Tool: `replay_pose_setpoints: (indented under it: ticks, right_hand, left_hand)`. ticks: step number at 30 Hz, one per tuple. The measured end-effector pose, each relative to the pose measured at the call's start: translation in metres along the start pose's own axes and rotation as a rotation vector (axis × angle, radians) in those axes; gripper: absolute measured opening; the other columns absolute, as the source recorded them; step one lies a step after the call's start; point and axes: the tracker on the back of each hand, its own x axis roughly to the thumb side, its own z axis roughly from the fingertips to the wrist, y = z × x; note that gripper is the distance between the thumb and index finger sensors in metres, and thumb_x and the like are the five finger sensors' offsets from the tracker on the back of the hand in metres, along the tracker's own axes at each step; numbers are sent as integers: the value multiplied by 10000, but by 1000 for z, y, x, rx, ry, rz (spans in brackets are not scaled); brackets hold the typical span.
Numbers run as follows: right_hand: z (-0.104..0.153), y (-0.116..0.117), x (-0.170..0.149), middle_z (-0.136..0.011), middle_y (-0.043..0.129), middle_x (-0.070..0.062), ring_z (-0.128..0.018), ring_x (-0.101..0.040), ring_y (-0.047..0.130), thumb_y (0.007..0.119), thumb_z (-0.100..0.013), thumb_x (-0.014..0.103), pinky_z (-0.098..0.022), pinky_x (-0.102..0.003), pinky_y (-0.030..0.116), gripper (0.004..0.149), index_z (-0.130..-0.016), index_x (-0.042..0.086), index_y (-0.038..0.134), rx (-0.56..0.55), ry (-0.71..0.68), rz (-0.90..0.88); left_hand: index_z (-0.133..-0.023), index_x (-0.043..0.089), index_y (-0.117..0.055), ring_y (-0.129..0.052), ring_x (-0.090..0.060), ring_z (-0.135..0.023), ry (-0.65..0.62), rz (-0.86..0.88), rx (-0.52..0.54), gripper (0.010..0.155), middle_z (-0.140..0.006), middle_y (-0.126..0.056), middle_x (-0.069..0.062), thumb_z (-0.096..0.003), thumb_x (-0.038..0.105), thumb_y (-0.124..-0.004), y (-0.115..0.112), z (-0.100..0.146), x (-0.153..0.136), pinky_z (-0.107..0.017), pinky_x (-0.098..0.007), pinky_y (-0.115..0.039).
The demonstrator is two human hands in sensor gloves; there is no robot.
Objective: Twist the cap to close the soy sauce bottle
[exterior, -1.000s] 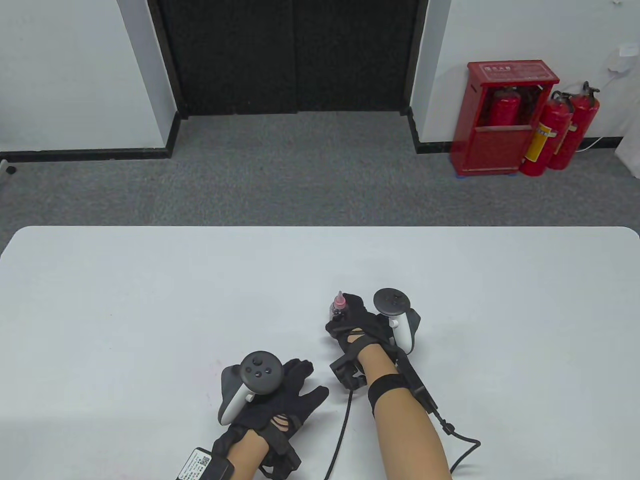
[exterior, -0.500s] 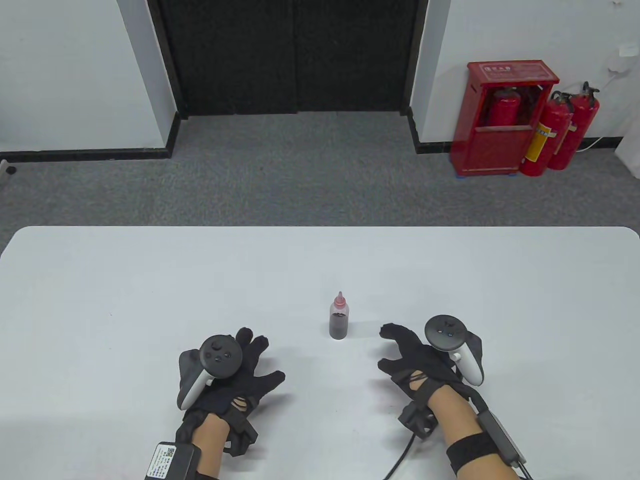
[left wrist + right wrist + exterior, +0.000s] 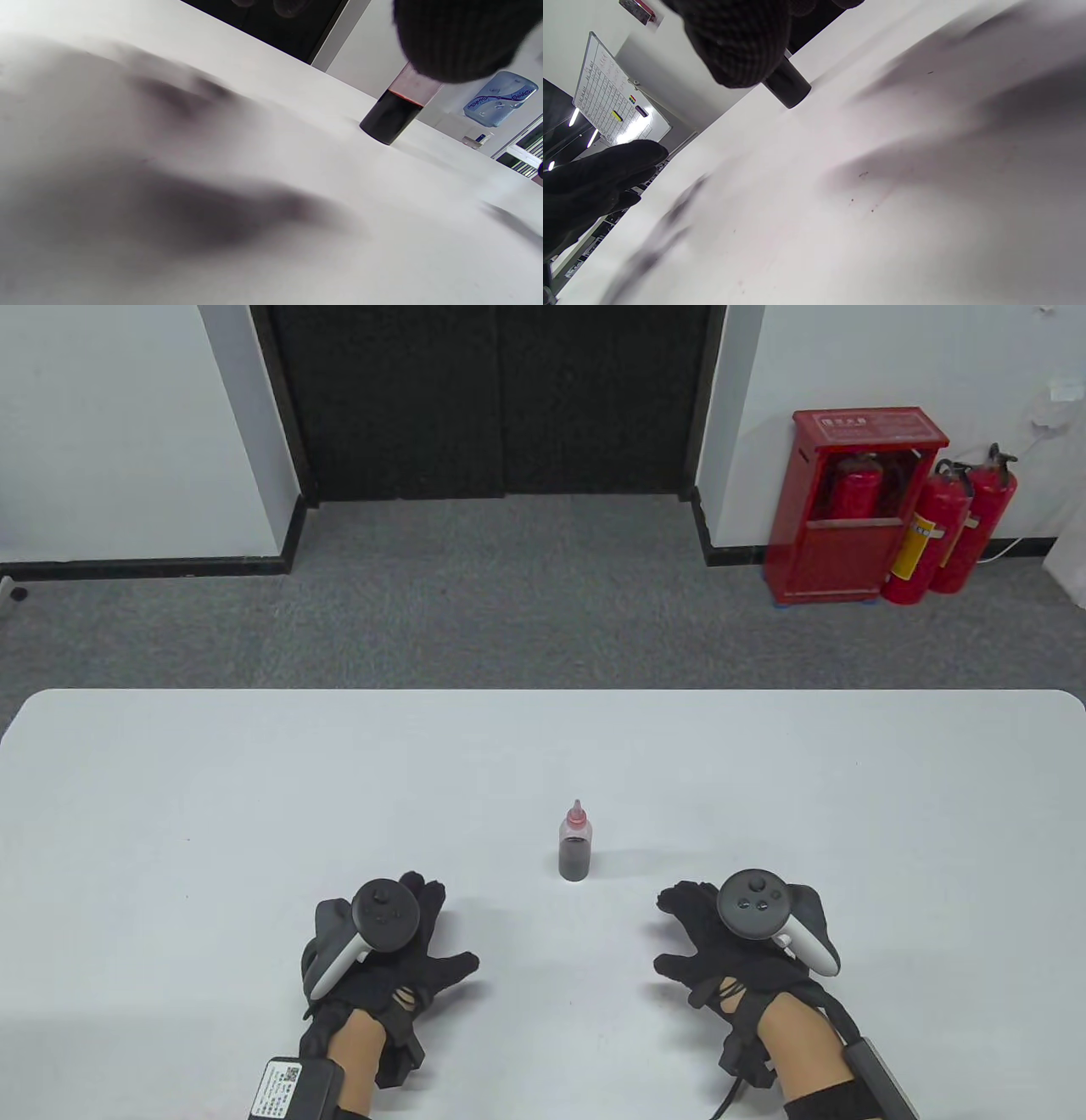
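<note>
- Your left hand [image 3: 386, 959] lies low on the table [image 3: 170, 814], palm down, fingers spread, gripping nothing; it sits left of the bottle and nearer you, well apart from it.
- Left wrist view: one gloved fingertip [image 3: 458, 38] hangs in front of the bottle's top and hides the cap. The dark liquid line shows clearly here, partway up the clear wall.
- The bottle [image 3: 573, 846] stands upright mid-table between your hands, touched by neither. Its long axis is vertical, and the pink cap [image 3: 575, 815] is on top with its nozzle tip pointing straight up. Only the table view shows the cap.
- Right wrist view: only the bottle's dark lower body shows, behind a fingertip [image 3: 742, 46]; your left hand appears at that view's left edge.
- Your right hand [image 3: 730, 942] is right of the bottle, fingers loosely curled and apart, holding nothing.
</note>
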Motion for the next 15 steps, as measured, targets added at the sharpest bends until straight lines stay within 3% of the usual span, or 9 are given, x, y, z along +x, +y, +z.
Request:
replay_pose_setpoints:
  ticks: [9,12,15]
  right_hand:
    - [3,5,3,-1204,217,-152,-1065,-487,179,789,-444,457,-686,-671,246,908,-1093,268,182,32,-10,-42]
    - [3,6,4,-1204,241,-102,-1069,-474,183,782,-446,468,-689,-662,248,948,-1053,326,69,36,-22,-37]
    - [3,7,4,-1211,154,-68,-1072,-454,170,779,-447,479,-690,-659,245,969,-997,371,-11,54,-22,-34]
  left_hand:
    - [-1141,294,-355,-238,-468,-1148,10,-12,-22,1010,-1264,-286,-6,-345,687,-834,0,1,3,-731,-693,-333]
    - [-1142,291,-363,-248,-469,-1148,10,-30,-21,1018,-1264,-297,-7,-334,689,-837,0,2,3,-729,-695,-336]
    - [-1142,292,-368,-246,-467,-1150,11,-47,-23,1038,-1265,-299,-5,-313,692,-848,-1,1,4,-732,-696,-333]
